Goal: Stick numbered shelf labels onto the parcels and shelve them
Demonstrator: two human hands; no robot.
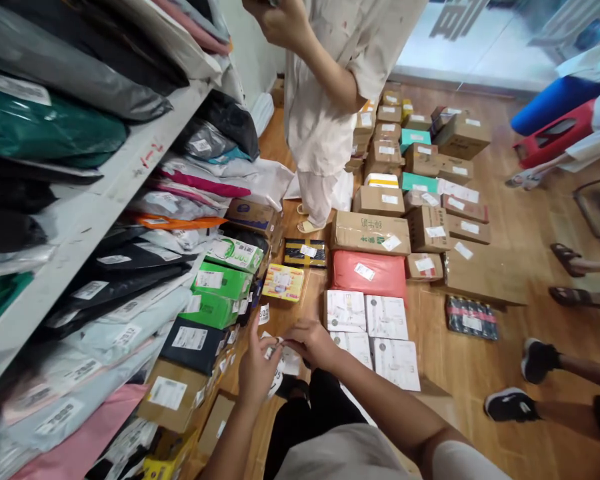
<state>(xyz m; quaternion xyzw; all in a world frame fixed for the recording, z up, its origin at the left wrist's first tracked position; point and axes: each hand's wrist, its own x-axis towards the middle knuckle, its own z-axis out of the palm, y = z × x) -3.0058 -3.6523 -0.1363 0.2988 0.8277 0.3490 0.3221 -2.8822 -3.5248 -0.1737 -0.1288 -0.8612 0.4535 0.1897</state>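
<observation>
My left hand (257, 367) is raised above the floor, its index finger up and its other fingers pinching. A small white number label (264, 314) reading "302" sits at that index fingertip. My right hand (313, 343) reaches in from the right, and its fingertips meet those of my left hand. Between and below them hangs a white label strip (276, 385) with black digits, partly hidden by the fingers. Both hands are closed on it. Close by on the left lie green boxes (215, 310) and a dark parcel (190, 343) with a white label.
A white-edged shelf (115, 167) full of bagged parcels runs along my left. Ahead stands a person (320, 100) in light clothes. Cartons (370, 233), a red parcel (369, 273) and white boxes (393, 363) cover the floor to the right. Other people's feet (510, 403) show at far right.
</observation>
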